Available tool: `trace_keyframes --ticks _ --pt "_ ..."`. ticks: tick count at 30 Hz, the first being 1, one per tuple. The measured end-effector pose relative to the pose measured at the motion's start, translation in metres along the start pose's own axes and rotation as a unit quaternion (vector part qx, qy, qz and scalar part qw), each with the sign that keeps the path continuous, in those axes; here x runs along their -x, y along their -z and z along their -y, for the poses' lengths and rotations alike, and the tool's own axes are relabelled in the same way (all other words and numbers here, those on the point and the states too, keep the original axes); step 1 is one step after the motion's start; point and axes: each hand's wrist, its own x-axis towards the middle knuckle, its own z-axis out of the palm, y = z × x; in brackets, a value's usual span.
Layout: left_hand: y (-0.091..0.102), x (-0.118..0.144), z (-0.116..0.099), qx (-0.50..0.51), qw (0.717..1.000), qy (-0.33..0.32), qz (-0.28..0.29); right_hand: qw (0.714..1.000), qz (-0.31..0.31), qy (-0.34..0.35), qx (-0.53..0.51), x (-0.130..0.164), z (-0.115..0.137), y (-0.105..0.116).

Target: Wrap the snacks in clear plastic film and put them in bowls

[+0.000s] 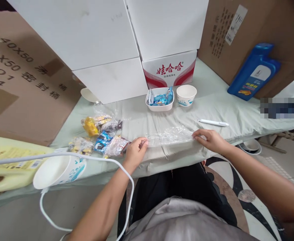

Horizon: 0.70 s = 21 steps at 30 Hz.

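Note:
A strip of clear plastic film (170,136) stretches between my two hands, low over the front edge of the cloth-covered table. My left hand (137,149) pinches its left end, and my right hand (208,139) pinches the right end between thumb and fingers. Beside my left hand lie several plastic-wrapped bundles of snack packets, among them a blue packet (102,142) and a yellow one (90,126). Beyond the film stands a white tub (160,107) holding blue packets (163,99). A white paper cup (186,95) is just right of it. A white utility knife (213,122) lies past my right hand.
White boxes (106,80) are stacked at the back, with brown cartons (18,73) on both sides. A blue bottle (253,73) leans at the right. At the left are a yellow jug (8,164) and a tipped paper cup (61,170). A white cable (96,158) crosses my left forearm.

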Motion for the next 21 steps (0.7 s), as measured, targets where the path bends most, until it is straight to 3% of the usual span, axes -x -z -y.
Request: trace_keyframes --ticks 2,5,10,15,17,19,21 --pt "-0.003 -0.009 -0.005 -0.039 0.998 0.049 -0.014 0.997 -0.002 -0.072 -0.023 -0.017 -0.003 -0.001" --pt "-0.007 -0.019 -0.013 -0.103 0.991 0.086 0.000 0.992 -0.005 -0.127 0.011 -0.039 -0.004 -0.007" --pt "-0.012 -0.027 -0.018 -0.188 0.976 0.097 0.047 0.971 -0.009 -0.118 0.207 -0.050 0.002 -0.021" --pt "-0.009 -0.031 -0.024 -0.252 0.960 0.105 0.060 0.941 -0.018 -0.122 0.315 -0.044 0.006 -0.032" --pt "-0.009 -0.030 -0.034 -0.271 0.960 0.074 0.012 0.932 -0.015 -0.119 0.341 -0.044 0.007 -0.035" --pt "-0.014 -0.026 -0.048 -0.259 0.965 0.000 -0.035 0.925 -0.010 -0.117 0.361 -0.045 0.009 -0.038" --pt "-0.027 -0.020 -0.062 -0.212 0.972 -0.098 -0.014 0.921 -0.003 -0.117 0.371 -0.046 0.012 -0.038"
